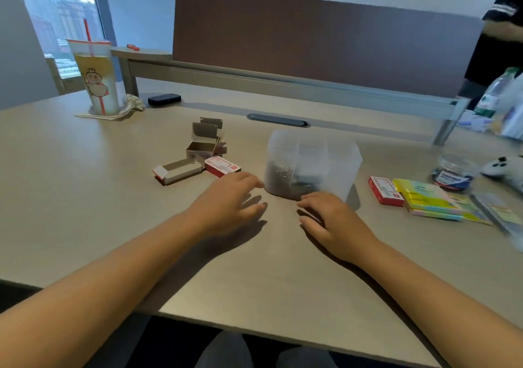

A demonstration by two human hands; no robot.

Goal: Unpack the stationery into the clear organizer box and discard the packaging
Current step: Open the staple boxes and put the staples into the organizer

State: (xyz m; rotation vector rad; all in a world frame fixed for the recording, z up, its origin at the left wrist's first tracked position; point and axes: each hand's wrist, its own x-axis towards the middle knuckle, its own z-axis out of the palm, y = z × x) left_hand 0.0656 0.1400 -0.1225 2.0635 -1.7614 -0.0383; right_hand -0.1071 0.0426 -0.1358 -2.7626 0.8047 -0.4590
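My left hand [230, 198] and right hand [334, 220] lie empty, fingers relaxed, on the surface [85, 198], near the clear organizer box [311, 164].

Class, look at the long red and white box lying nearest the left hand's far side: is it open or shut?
Open. The long box lies with its end flap folded out and its bare cardboard inside showing; nothing is visible in it.

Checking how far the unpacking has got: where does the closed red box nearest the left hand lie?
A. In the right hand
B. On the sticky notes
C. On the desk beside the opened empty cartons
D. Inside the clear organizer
C: the closed red box lies flat on the desk, against the opened cartons, just beyond the left hand.
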